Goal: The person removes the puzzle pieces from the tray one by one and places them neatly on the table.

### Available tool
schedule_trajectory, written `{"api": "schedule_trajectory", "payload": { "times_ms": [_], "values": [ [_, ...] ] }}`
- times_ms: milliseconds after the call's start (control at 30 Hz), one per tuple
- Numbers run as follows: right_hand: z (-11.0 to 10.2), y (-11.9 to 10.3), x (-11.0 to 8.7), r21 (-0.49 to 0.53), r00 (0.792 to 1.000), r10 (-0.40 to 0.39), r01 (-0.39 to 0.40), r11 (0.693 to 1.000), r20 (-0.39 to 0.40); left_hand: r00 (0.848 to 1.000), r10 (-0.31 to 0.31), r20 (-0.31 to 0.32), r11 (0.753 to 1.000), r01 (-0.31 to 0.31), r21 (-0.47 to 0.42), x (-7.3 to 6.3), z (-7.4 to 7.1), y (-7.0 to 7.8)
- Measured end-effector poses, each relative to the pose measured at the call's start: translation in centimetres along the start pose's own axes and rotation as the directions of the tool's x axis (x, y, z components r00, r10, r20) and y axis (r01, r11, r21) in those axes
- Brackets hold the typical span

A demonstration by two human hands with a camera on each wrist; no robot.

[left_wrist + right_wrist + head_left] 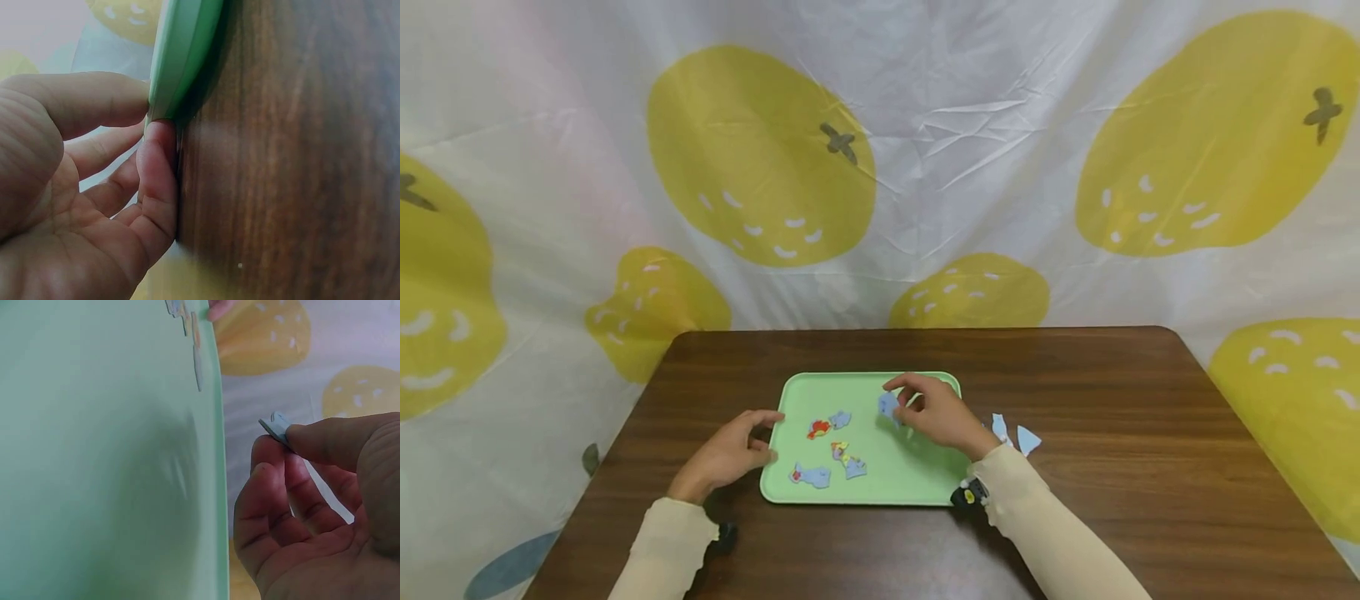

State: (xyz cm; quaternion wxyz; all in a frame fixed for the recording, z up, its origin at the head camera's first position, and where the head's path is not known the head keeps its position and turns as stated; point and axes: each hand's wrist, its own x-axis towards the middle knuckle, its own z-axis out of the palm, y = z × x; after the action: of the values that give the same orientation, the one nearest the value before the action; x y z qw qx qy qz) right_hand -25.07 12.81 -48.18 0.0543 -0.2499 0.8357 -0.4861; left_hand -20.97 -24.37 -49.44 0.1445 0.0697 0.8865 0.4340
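With fingers and thumb of the right hand (942,414), pinching a blue piece (888,406) over a green tray (910,482), right of printed pieces (812,476); with parted thumb and finger of the left hand (728,450), touching the tray's left rim; beyond, on a brown table (1120,450), to pale blue pieces (1027,439) at right.

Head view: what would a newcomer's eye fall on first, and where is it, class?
The big yellow fruit shapes on the pale cloth behind the table probably catch the eye first. Next comes the light green tray on that table, with small coloured pieces lying towards its left side. Over the tray, the right grip pinches a blue piece.
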Motion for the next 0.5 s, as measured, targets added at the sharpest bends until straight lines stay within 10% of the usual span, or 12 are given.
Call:
{"api": "schedule_trajectory", "payload": {
  "times_ms": [500],
  "values": [
    [-1.7, 0.7, -2.9, -0.005, 0.994, 0.007, -0.008, 1.000, -0.112, 1.000, -0.013, -0.012, 1.000, 0.013, -0.012, -0.1, 0.2, 0.2]
  ]
}}
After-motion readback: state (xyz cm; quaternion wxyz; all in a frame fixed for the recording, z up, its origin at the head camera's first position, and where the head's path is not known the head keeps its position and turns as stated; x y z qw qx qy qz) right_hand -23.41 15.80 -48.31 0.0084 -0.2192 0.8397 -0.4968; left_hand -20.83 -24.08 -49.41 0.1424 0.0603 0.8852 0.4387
